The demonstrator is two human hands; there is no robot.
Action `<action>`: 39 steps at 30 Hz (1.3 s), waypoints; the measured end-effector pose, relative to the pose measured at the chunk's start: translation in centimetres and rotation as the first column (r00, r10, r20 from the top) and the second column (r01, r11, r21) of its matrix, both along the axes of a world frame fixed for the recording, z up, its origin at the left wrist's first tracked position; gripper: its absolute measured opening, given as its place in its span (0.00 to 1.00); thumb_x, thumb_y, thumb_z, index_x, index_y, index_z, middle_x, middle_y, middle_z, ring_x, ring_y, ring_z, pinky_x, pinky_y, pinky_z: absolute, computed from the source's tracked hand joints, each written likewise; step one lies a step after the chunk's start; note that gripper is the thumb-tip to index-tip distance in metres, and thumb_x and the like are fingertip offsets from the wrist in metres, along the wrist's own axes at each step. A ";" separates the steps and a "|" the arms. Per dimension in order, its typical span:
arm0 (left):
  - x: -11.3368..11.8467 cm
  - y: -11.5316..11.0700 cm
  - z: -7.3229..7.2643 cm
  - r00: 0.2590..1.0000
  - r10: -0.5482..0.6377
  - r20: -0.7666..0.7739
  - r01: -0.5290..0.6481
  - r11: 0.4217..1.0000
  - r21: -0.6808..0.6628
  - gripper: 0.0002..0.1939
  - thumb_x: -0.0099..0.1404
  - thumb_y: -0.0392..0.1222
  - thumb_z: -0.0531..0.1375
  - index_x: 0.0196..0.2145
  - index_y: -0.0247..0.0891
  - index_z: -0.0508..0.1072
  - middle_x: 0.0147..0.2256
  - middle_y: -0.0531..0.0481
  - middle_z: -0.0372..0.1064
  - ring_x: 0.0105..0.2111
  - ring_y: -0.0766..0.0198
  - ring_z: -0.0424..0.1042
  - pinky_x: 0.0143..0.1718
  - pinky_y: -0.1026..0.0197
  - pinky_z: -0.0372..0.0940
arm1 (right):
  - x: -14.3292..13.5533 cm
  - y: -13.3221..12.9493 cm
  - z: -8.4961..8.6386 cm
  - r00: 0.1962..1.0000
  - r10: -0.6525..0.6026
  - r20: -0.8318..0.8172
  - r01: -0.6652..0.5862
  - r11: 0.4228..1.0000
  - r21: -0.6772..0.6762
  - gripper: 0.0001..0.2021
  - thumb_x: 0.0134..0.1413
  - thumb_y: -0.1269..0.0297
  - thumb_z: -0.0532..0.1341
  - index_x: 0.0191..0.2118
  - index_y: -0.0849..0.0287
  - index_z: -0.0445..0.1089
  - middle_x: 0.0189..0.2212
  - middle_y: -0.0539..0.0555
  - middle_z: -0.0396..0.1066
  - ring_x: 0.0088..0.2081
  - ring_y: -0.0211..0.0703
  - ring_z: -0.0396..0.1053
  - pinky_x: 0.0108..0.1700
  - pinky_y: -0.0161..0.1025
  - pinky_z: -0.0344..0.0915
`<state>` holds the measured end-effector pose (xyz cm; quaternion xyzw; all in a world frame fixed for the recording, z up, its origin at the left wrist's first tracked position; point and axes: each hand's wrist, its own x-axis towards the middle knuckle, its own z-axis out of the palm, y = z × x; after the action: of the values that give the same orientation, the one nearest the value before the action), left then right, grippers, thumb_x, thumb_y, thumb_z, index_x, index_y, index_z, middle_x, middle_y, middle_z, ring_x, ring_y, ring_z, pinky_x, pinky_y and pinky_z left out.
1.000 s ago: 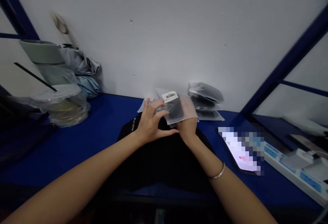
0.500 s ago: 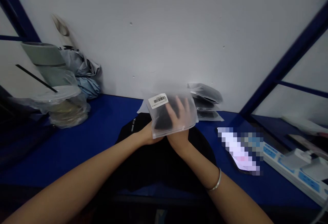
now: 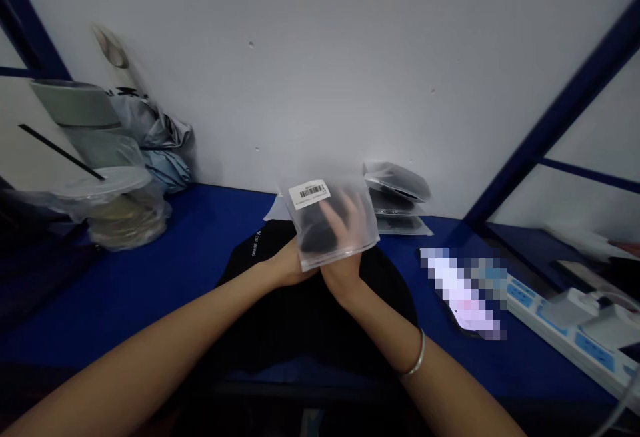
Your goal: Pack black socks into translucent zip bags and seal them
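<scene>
- Holding the frosted bag (image 3: pixel 330 230) up over the far part of the black cloth (image 3: pixel 300 324), the two hands meet there; the cloth serves as landmark for all that follows.
- Done, it seems: a dark item (image 3: pixel 317 236) shows within the bag, folded or flat I cannot tell, and a barcode label (image 3: pixel 309 194) sits on the upper corner, towards the cloth's left side.
- The right hand (image 3: pixel 345 240) has its fingers spread wide, seen hazily through the film above the cloth's far part; they look to be inside the bag, though behind it is possible.
- The left hand (image 3: pixel 294 262) goes behind the bag's lower left corner, over the cloth; its fingers are hidden, so I cannot tell how they stand.
- Left, as far as shown: the bag is in the hands and not yet set down, and whether its lower edge is sealed cannot be made out. I judge this bag partway.
- Beyond the cloth's right side, a pile of similar bags (image 3: pixel 397 197) rests on the blue table (image 3: pixel 195 237), dark contents showing.
- Just past the cloth's far left edge lies a pale flat piece (image 3: pixel 277 209), partly hidden.
</scene>
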<state>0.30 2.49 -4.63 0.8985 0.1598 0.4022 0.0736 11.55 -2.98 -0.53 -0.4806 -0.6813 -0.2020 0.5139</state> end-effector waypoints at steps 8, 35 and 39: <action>0.5 -3.0 2.7 0.945 -0.136 -0.298 0.073 0.974 -0.212 0.11 0.61 0.41 0.48 0.31 0.36 0.69 0.31 0.46 0.71 0.32 0.60 0.71 0.35 0.58 0.67 | 1.1 0.4 0.3 0.996 0.030 0.084 -0.015 0.983 -0.180 0.19 0.45 0.72 0.58 0.45 0.49 0.67 0.44 0.55 0.66 0.53 0.58 0.57 0.51 0.58 0.58; -0.8 -0.8 3.6 0.821 0.460 0.338 -0.337 0.868 -0.364 0.20 0.59 0.52 0.49 0.30 0.35 0.73 0.18 0.50 0.69 0.19 0.67 0.66 0.25 0.65 0.60 | 3.5 3.0 -2.2 0.948 0.268 -0.174 -0.288 0.953 -0.098 0.08 0.53 0.67 0.53 0.31 0.58 0.71 0.31 0.53 0.70 0.35 0.39 0.69 0.40 0.38 0.67; -1.2 -0.7 3.4 0.925 0.347 0.158 -0.381 0.852 0.359 0.12 0.61 0.44 0.54 0.38 0.38 0.72 0.18 0.54 0.68 0.18 0.70 0.65 0.23 0.66 0.58 | 3.0 2.6 -2.3 0.942 0.325 -0.082 -0.330 0.942 -0.054 0.09 0.54 0.70 0.51 0.34 0.58 0.69 0.35 0.54 0.71 0.39 0.39 0.69 0.43 0.38 0.66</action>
<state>-0.88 1.74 -1.28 0.8303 0.2419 0.4709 -0.1741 14.59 -0.43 -2.86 -0.3846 -0.7391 -0.0733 0.5481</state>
